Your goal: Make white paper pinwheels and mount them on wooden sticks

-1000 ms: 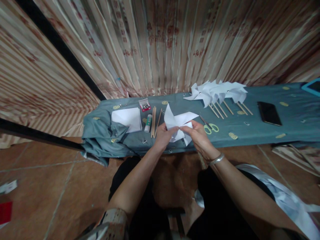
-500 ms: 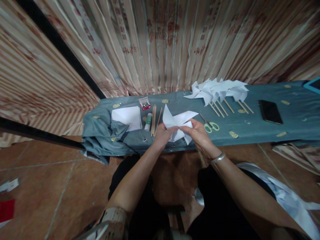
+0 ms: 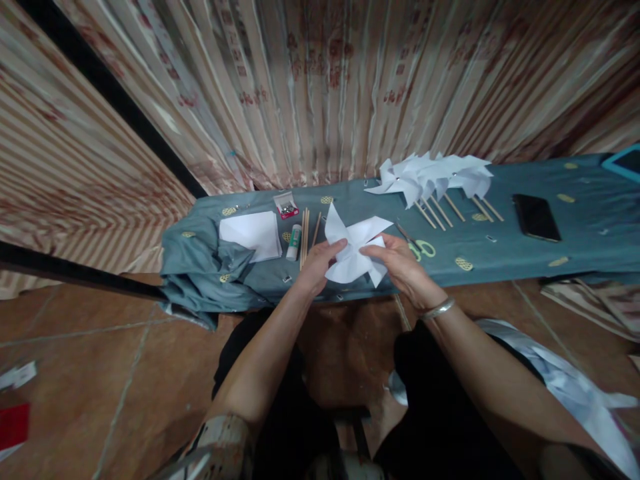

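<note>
White paper pinwheel [image 3: 354,251] sits just right of the frame's centre, between your left hand [image 3: 318,264] and your right hand [image 3: 402,263], both hands pinching it over the worktop [image 3: 505,257].

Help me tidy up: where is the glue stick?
In the head view, the glue stick lies left of the left hand, between white paper and wooden sticks.

Lighting: dim, muted; direction of source cannot be told. Table [image 3: 520,262]: evenly lit, shadows soft. Paper pinwheel [image 3: 354,255], over the table's near edge: among the brightest areas. Bracelet [image 3: 438,309], nearer than the table: small glint. Black trousers [image 3: 435,407], same side: folds sink into darkness. Curtain [image 3: 320,113], beyond the table: darkens above its right end. Whole view: slightly soft, edges stretched wide-angle.
</note>
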A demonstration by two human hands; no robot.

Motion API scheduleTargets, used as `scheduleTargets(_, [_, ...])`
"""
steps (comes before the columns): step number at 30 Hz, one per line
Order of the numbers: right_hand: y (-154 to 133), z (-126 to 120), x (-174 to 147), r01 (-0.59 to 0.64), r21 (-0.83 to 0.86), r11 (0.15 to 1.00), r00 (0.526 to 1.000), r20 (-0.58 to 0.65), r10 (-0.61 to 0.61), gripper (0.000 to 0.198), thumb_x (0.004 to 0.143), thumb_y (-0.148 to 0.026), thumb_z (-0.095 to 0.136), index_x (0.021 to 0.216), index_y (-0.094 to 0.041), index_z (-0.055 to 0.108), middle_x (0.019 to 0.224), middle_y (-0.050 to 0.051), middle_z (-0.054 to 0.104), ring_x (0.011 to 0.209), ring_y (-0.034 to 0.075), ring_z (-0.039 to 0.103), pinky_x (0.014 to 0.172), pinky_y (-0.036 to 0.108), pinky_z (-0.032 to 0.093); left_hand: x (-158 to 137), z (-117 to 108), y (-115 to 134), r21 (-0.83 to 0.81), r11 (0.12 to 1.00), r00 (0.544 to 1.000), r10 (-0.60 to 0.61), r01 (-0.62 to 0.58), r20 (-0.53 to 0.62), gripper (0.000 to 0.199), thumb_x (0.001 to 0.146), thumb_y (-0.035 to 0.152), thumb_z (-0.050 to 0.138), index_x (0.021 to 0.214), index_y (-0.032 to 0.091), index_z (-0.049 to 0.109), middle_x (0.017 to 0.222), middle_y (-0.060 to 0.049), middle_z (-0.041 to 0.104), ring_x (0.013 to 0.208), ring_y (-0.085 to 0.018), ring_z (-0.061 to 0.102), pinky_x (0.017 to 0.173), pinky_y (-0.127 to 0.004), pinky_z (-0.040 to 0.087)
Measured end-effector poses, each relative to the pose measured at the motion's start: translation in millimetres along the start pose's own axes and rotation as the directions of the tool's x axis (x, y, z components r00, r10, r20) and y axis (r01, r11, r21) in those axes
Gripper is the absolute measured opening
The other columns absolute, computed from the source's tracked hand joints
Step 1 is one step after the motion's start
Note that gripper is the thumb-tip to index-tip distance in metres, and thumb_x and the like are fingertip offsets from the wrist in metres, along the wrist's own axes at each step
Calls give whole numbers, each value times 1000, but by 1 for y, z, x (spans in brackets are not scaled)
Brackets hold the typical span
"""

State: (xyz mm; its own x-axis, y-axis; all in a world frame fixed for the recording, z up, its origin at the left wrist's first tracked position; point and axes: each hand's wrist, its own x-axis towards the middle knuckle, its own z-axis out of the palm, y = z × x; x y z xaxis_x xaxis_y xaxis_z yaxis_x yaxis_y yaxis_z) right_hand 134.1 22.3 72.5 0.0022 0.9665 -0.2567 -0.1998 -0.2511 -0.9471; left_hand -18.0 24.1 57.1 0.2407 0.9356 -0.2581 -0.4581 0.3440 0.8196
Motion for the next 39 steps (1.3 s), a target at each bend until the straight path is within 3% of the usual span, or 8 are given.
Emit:
scheduleTargets(4, [-2,-2,-1,-22,6,1000,999,30,22,30,49,-23,80,76,-18,68,65,-2,72,60,15,64,65,29,49,-3,-2,2,-3,1000,1000,-3,3,5,41,59,46,82,78,12,73,77,-9,75,78,-25,70,73,-33,52])
scheduleTargets(8, [-1,-3,-1,-24,-19,1000,998,61,25,29,49,-25,80,74,-18,67,65,-1,72,60,17,64,63,30,48,-4,-4,0,47,999,1000,-27,27,4,42,49,38,89,77,11,72,73,-9,74,68,-22,69,68,-32,52])
scheduleTargets(13, [1,-1,0,-1,-50,999,999,52,3,30,48,-25,80,73,-18,66,61,-2,69,57,15,61,59,28,47,-2,-3,-7,82,996,995,41,-33,-94,45,40,27,91,78,11,73,75,-6,75,63,-17,67,68,-31,53])
scheduleTargets(24, [5,4,1,10,-43,999,999,38,-9,30,49,-21,77,77,-18,66,64,-2,70,56,15,61,58,28,48,1,-1,-15,93,990,978,124,-110,-167,41,42,28,89,76,12,73,72,-5,75,62,-19,68,67,-32,54])
scheduleTargets(33, [8,2,2,17,-70,997,998,67,-12,30,48,-21,77,75,-20,65,62,-4,68,56,15,60,58,28,48,0,2,-9,132,989,971,92,-63,-223,40,35,20,90,70,14,72,67,-2,73,61,-19,66,66,-32,55])
scheduleTargets(39, [8,2,1,16,-72,997,998,66,-11,31,49,-23,78,76,-19,66,63,-4,69,57,15,60,58,28,48,0,3,-14,114,984,963,157,-134,-218,37,42,20,87,76,13,73,71,-3,74,64,-18,67,67,-31,54])
